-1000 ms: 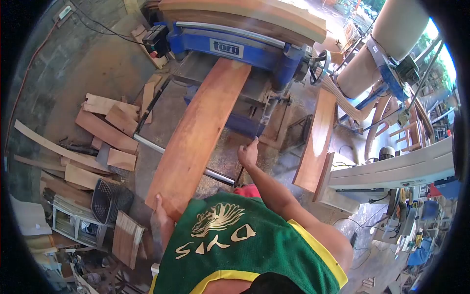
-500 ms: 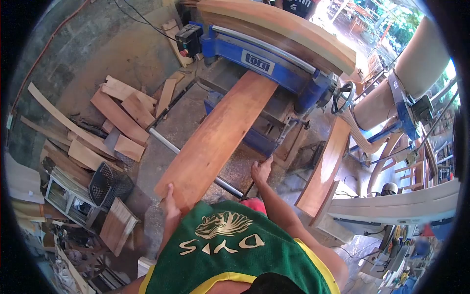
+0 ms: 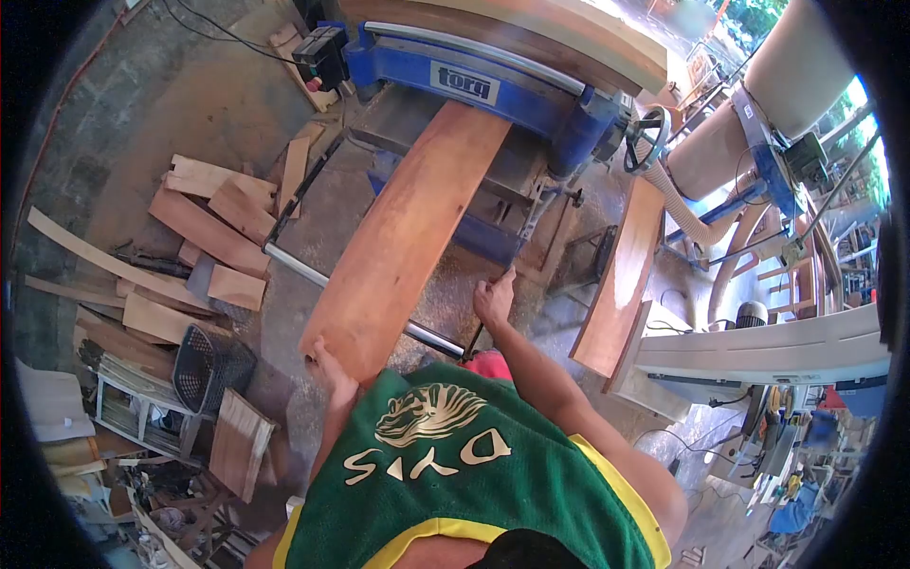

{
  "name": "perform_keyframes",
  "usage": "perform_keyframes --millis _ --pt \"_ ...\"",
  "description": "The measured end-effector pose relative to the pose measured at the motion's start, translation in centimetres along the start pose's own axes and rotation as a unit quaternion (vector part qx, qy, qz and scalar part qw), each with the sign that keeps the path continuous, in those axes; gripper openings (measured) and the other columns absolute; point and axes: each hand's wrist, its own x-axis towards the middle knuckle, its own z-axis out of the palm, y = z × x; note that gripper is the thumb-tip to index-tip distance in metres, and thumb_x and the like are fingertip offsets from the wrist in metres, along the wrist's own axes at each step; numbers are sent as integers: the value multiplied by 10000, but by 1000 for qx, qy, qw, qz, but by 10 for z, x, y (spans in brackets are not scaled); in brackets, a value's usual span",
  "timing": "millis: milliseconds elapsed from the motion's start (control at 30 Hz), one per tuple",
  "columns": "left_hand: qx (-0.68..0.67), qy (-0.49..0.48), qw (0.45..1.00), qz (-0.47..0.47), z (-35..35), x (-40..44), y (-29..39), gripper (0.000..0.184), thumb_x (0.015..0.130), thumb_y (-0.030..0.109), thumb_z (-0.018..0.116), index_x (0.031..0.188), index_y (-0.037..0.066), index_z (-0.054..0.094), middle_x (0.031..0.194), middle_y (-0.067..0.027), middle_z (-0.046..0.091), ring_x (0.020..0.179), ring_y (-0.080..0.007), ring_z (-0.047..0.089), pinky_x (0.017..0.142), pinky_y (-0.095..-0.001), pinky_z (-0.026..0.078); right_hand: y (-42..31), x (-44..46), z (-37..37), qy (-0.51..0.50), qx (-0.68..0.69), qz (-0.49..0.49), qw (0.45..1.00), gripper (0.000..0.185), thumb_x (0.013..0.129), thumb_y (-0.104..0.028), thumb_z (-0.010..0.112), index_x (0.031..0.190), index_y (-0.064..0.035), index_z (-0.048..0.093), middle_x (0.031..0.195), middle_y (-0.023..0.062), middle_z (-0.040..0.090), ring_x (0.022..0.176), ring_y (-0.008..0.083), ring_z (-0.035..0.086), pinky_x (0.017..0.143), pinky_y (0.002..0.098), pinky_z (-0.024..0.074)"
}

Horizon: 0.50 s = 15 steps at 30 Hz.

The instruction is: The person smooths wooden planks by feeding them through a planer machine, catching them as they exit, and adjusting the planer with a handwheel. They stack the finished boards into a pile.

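A long reddish-brown wooden board [image 3: 403, 237] lies with its far end under a blue thickness planer [image 3: 531, 104] marked "torq". My left hand [image 3: 334, 368] grips the board's near end, thumb on top, with the other fingers hidden beneath. To the right of the board, my right hand [image 3: 495, 298] is closed around the dark side rail of the infeed frame, one finger stretched along it. Below the board runs a metal support roller [image 3: 434, 339], apart from both hands.
Offcuts [image 3: 213, 213] are heaped at the left by the wall, near a black plastic basket [image 3: 210, 370]. Another board [image 3: 621, 284] leans at the right. A handwheel [image 3: 647, 139], a ribbed hose [image 3: 697, 223] and thick timber [image 3: 531, 33] surround the planer.
The whole view has shifted, so the planer sits higher and farther left. Both hands keep their places, the left on the board's end and the right at the rail.
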Motion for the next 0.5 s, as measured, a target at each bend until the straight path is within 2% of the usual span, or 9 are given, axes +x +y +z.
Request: perform_keyframes --millis 67,100,167,233,300,367,400,467,500 --pt "-14 9 997 75 9 -12 2 599 893 304 622 1332 -62 444 1347 -225 506 1164 -356 568 943 -477 512 2 -1 1 -2 -4 5 1000 772 823 -152 576 1464 86 218 1220 316 564 1128 447 575 971 469 453" --pt "-11 11 997 74 5 -1 -6 599 893 304 622 1332 -62 444 1347 -225 506 1164 -356 568 943 -477 512 5 1 4 12 -4 -10 1000 779 822 -162 581 1467 81 217 1209 312 573 1117 451 579 968 470 456" --pt "208 42 947 239 -7 29 -27 723 886 351 612 1401 -88 357 1351 -247 487 1230 -398 505 1030 -498 428 1 -1 4 22 -5 -23 999 785 822 -171 585 1469 76 216 1198 309 581 1107 454 583 965 471 458" --pt "212 39 948 234 2 24 -25 755 884 347 611 1425 -95 324 1367 -261 462 1255 -408 476 1053 -491 398 -16 -5 -9 -6 4 22 1000 779 824 -182 594 1470 63 233 1153 296 606 1076 454 598 951 477 467" --pt "215 37 950 225 11 21 -30 787 883 343 611 1448 -102 290 1382 -275 437 1280 -418 447 1075 -483 368 -13 -3 -7 7 2 16 1000 772 824 -182 594 1469 58 244 1131 290 614 1064 451 604 943 479 470" --pt "344 94 899 253 17 22 -35 800 889 335 604 1470 -97 263 1423 -305 372 1306 -403 417 1083 -467 360 -11 -4 -3 19 4 9 1000 766 823 -182 595 1467 53 254 1109 284 623 1053 448 611 935 482 474" --pt "344 91 899 254 24 21 -35 800 889 335 604 1470 -97 263 1423 -305 372 1306 -403 417 1083 -467 360 -12 -3 -3 17 2 11 1000 758 824 -183 596 1465 50 263 1108 284 623 1053 447 611 931 482 476" --pt "206 30 951 230 29 15 -33 814 888 408 615 1457 -81 299 1471 -272 348 1315 -354 402 1090 -447 344 -10 -5 -5 15 -3 18 1000 751 826 -185 596 1462 47 272 1106 284 623 1054 446 612 926 482 478" --pt "207 29 951 229 31 16 -34 814 888 408 615 1457 -81 299 1471 -272 348 1315 -354 402 1090 -447 344 -12 -5 -6 11 0 25 1000 754 823 -182 600 1461 46 273 1121 286 615 1064 440 609 919 481 481"
